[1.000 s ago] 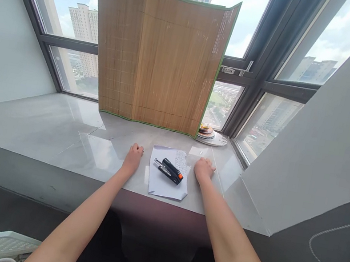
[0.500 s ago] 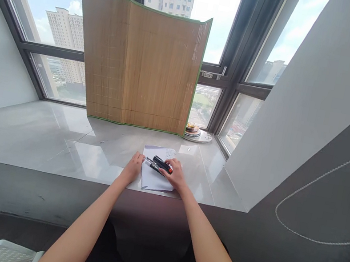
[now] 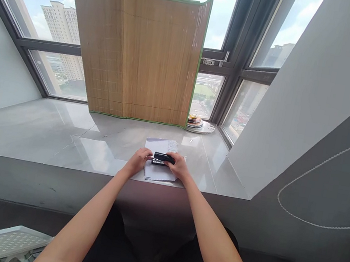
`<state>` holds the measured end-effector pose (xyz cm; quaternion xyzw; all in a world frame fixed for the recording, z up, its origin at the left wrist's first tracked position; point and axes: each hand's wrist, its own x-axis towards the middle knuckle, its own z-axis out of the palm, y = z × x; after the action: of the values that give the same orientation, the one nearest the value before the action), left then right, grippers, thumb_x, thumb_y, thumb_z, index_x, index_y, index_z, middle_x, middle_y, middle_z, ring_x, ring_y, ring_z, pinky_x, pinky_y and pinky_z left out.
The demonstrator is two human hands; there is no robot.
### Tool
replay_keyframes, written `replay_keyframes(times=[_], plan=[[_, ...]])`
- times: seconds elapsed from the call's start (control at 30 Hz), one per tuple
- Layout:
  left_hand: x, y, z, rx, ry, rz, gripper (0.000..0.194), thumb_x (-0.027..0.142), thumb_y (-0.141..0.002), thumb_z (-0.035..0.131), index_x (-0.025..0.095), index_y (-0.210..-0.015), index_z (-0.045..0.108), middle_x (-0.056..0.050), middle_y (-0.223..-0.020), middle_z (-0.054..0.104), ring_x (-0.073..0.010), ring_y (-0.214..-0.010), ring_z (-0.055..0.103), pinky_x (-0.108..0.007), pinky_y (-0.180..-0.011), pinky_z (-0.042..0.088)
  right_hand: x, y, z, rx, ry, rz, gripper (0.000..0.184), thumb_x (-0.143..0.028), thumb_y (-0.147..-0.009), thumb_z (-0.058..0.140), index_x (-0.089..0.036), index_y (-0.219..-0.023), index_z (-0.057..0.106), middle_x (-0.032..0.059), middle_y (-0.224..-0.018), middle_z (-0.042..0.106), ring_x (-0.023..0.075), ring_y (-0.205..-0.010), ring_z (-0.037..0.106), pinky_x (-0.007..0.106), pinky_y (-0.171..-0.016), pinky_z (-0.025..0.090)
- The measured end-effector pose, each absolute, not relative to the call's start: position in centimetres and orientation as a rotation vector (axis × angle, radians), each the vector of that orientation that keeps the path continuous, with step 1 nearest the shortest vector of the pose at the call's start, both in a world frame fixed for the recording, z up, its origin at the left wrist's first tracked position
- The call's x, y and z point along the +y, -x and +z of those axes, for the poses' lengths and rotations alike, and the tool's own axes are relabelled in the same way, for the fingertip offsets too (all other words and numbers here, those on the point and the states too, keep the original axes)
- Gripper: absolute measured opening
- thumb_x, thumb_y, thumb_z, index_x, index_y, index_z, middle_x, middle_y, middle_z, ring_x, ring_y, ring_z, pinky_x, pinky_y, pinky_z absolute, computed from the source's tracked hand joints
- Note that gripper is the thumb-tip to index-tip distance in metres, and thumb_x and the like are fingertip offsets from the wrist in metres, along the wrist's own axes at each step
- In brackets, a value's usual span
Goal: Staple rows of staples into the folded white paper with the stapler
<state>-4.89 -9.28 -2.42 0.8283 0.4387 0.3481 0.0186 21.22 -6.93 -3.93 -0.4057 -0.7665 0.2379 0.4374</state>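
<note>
A black stapler (image 3: 161,157) sits over white paper (image 3: 158,174) near the front edge of the window ledge (image 3: 42,130), its two arms spread apart and its length running roughly parallel to that edge. The person's right hand (image 3: 176,165) is closed around the stapler's right end. The left hand (image 3: 139,161), fingers partly curled, is at the left end over the paper's left side; whether it grips anything cannot be told. Toward the ledge's back edge stands a bamboo mat (image 3: 154,55), with stacked plates (image 3: 200,127) beside it, near the back right corner.
</note>
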Motion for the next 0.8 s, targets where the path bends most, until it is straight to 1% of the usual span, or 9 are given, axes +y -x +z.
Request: replay_keyframes(times=[0.13,0.33,0.53,0.7,0.8], plan=[[-9.43,4.66,-2.12,1.305,-2.470,0.996,0.011,0.016,-0.101,0.055,0.020,-0.099,0.066,-0.008,-0.102,0.069,-0.0210,-0.093,0.066,-0.035,-0.087,0.054,-6.83,-21.20,-3.93,-1.909,1.010,0.604,0.035,-0.017,-0.080,0.079,-0.025,-0.114,0.078,0.0029,-0.097,0.072,0.0199,-0.087,0.065,0.033,-0.086,0.052],[-9.69,4.79,-2.17,1.274,-2.437,0.999,0.010,0.022,-0.101,0.056,0.020,-0.104,0.066,-0.008,-0.106,0.070,-0.0207,-0.097,0.066,-0.035,-0.089,0.055,-6.89,-21.25,-3.63,-1.899,1.054,0.635,0.036,-0.018,-0.079,0.080,-0.027,-0.114,0.079,0.0027,-0.096,0.072,0.0205,-0.087,0.065,0.034,-0.087,0.052],[-9.75,4.95,-2.04,1.153,-2.448,1.055,0.014,0.028,-0.103,0.058,0.020,-0.103,0.070,-0.008,-0.110,0.072,-0.0205,-0.099,0.069,-0.035,-0.090,0.056,-6.98,-21.32,-3.42,-1.901,1.015,0.625,0.035,-0.016,-0.079,0.080,-0.025,-0.112,0.079,0.0038,-0.096,0.074,0.0224,-0.090,0.066,0.037,-0.090,0.052],[-9.68,5.01,-1.94,1.148,-2.430,1.062,0.014,0.027,-0.103,0.057,0.021,-0.097,0.067,-0.007,-0.105,0.072,-0.0199,-0.097,0.068,-0.036,-0.092,0.054,-7.03,-21.34,-3.46,-1.895,1.044,0.629,0.035,-0.016,-0.079,0.080,-0.025,-0.114,0.079,0.0033,-0.094,0.073,0.0219,-0.089,0.066,0.036,-0.089,0.052],[-9.85,5.01,-1.92,1.208,-2.400,1.090,0.013,0.026,-0.104,0.052,0.021,-0.100,0.064,-0.007,-0.107,0.072,-0.0192,-0.098,0.068,-0.035,-0.092,0.054,-7.02,-21.31,-3.58,-1.887,1.054,0.632,0.036,-0.017,-0.079,0.080,-0.025,-0.114,0.079,0.0033,-0.095,0.072,0.0211,-0.088,0.066,0.035,-0.088,0.052]])
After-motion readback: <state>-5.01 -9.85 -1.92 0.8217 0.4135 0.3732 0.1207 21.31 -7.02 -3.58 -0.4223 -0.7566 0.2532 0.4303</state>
